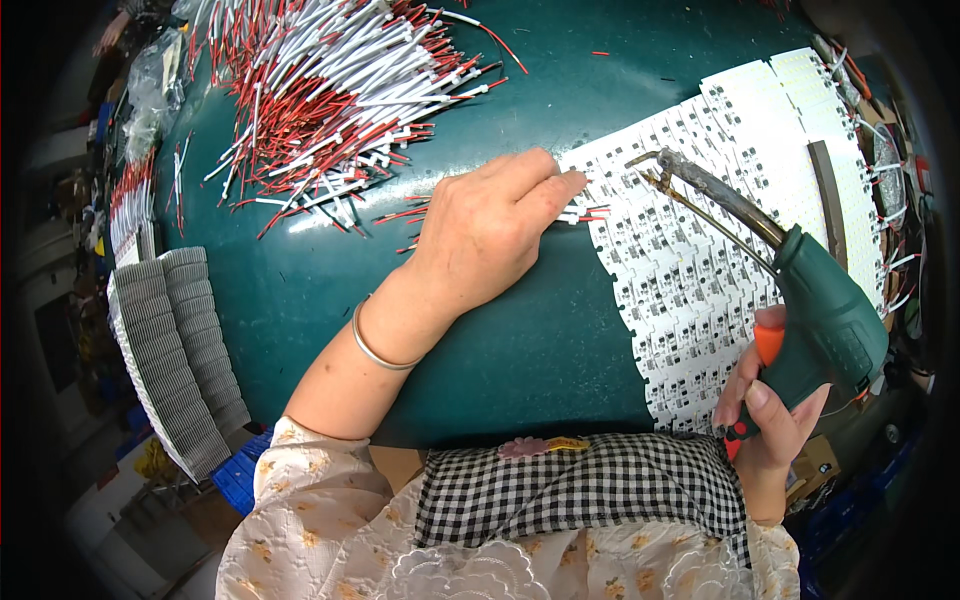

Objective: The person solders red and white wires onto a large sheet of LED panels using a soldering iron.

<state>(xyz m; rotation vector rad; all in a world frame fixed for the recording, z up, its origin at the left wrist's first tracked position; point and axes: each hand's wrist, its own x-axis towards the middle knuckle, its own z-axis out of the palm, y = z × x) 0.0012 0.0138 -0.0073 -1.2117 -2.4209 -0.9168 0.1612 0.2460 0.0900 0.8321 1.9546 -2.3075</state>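
Note:
My left hand (490, 225) is closed, thumb and index pinched at the left edge of the white circuit board panels (690, 330). What the fingertips hold is hidden. Short red-and-white wires (580, 214) show on both sides of this hand; whether it grips them or they lie beneath, I cannot tell. My right hand (770, 410) is wrapped round the grip of a green soldering gun (825, 305) with an orange trigger. Its dark metal tip (645, 160) points left above the panels, right of my left hand, and a thin brass-coloured tube runs below the barrel.
A large heap of red-and-white wires (330, 90) lies on the green table (500, 370) at the far left. Stacked grey ribbed strips (180, 350) stand at the left edge. A dark bar (827, 205) rests on the panels. A checkered cloth (580, 490) lies along the near edge.

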